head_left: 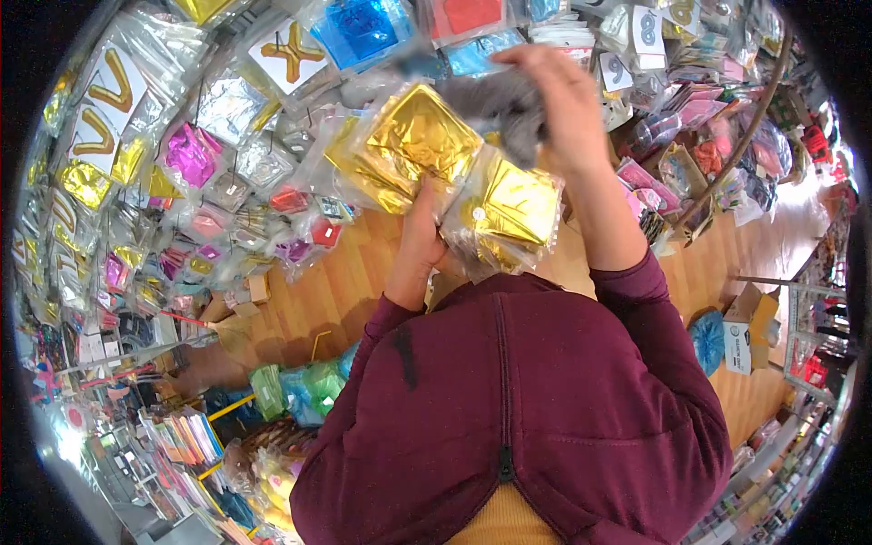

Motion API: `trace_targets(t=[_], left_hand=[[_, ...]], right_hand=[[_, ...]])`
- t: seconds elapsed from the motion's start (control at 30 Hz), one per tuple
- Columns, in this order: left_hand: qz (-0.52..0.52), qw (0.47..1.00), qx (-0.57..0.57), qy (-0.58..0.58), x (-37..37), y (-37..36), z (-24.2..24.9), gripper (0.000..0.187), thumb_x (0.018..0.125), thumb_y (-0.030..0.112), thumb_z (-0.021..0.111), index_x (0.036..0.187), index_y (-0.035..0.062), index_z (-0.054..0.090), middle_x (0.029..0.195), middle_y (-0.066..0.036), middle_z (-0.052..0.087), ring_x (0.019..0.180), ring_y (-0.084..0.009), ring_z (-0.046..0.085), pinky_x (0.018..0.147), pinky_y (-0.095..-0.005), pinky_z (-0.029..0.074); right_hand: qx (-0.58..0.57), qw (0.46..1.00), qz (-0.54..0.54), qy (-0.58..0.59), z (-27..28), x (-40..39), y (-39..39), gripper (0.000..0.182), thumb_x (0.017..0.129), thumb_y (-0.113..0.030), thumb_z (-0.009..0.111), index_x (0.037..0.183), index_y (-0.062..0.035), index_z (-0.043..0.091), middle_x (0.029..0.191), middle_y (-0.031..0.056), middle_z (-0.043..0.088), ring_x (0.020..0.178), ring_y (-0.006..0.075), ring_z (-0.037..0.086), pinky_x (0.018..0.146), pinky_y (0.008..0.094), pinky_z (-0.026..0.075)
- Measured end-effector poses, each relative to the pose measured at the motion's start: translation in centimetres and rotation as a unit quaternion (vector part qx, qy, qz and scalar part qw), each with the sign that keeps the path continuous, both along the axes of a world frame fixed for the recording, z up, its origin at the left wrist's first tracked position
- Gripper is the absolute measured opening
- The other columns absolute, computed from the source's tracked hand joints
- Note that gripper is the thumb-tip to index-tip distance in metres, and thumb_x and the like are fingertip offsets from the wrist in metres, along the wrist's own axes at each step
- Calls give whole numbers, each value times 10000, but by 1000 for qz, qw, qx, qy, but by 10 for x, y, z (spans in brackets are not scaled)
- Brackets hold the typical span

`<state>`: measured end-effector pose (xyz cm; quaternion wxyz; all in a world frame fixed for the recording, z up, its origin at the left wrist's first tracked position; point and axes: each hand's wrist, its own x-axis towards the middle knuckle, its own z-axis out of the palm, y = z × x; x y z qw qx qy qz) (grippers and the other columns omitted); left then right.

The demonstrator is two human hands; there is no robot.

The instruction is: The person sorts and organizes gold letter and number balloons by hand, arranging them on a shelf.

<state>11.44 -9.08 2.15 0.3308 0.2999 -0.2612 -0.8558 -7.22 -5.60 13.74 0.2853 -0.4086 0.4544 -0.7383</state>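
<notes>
My left hand (pixel 421 232) grips a bunch of clear plastic packets with folded gold foil inside, the thumb pressed on the upper gold foil packet (pixel 422 136). A second gold foil packet (pixel 513 204) hangs to its right, tilted over the wood floor. My right hand (pixel 568 104) is raised just beyond the bunch, fingers bent to the left around a grey fluffy cloth (pixel 513 109). The cloth is blurred and overlaps the packets' upper right edge; my thumb is hidden. Behind it hang a blue foil packet (pixel 363 29) and a red foil packet (pixel 465 16).
Racks of hanging packets fill the left, with a magenta one (pixel 193 154) and a letter card (pixel 286 54). An open cardboard box (pixel 749 327) and a blue bag (pixel 707 341) stand on the wood floor (pixel 318 295) at right. A curved pole (pixel 749 132) crosses the right-hand shelves.
</notes>
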Motion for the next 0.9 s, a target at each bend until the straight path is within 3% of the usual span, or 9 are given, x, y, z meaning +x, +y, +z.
trace_targets(t=[0.07,0.13,0.23,0.37,0.47,0.6,0.73,0.8,0.9], left_hand=[[-4,1000,7,23,3,-4,-3,490,919,379,417,1264,35,366,1190,-121,507,1054,-260,528,889,-408,454],[-22,1000,13,7,4,-9,-8,545,929,437,336,1281,20,348,1240,-157,466,1105,-283,489,935,-420,406],[-12,1000,-12,2,0,-16,-15,529,930,446,328,1284,54,363,1233,-130,478,1102,-254,493,916,-388,423],[-31,998,-16,-46,-5,-7,-7,484,942,410,325,1288,73,366,1222,-95,488,1094,-216,499,914,-368,422],[-86,994,-46,-40,-4,-12,-24,467,947,393,326,1291,79,364,1234,-88,480,1097,-206,496,916,-363,420],[-80,994,-66,-32,-10,-15,10,410,945,299,402,1263,41,389,1187,-59,489,1038,-163,512,890,-328,435],[-125,992,-16,-33,-7,-6,1,397,937,280,429,1263,58,386,1174,-59,494,1021,-160,520,860,-327,452],[-125,990,-32,-56,-10,1,-5,467,943,374,356,1255,26,378,1183,-111,500,1037,-212,530,880,-373,452],[-90,993,-24,-65,-8,2,-5,406,930,278,395,1249,28,385,1159,-89,503,1013,-196,531,844,-353,463]], right_hand=[[-33,999,-6,-7,-1,-3,5,254,879,-213,497,1024,-27,590,970,70,596,875,148,558,818,289,436],[36,986,-26,162,-19,11,13,288,870,-218,515,1100,-48,555,1066,96,564,965,176,534,871,322,414],[23,855,63,515,-81,47,17,416,740,-74,612,1142,-16,522,1247,245,415,1178,390,388,992,407,321],[117,848,30,516,-85,64,31,496,766,-114,567,1225,20,433,1315,270,330,1244,405,297,1019,420,289],[127,839,-24,528,-83,55,22,533,770,-113,565,1257,13,390,1323,270,316,1257,404,275,1026,417,282],[97,829,-40,550,-72,40,6,533,773,-96,554,1265,10,376,1333,273,298,1270,395,257,1031,416,278],[82,887,-92,445,-71,26,-20,481,763,-26,540,1226,31,421,1291,267,375,1219,384,352,1000,399,327],[74,894,-105,429,-69,30,-23,457,760,-23,533,1203,42,442,1266,256,413,1195,373,389,987,388,342],[61,888,-108,443,-66,52,-7,466,738,-1,542,1194,38,459,1254,246,429,1187,364,401,982,396,346]])
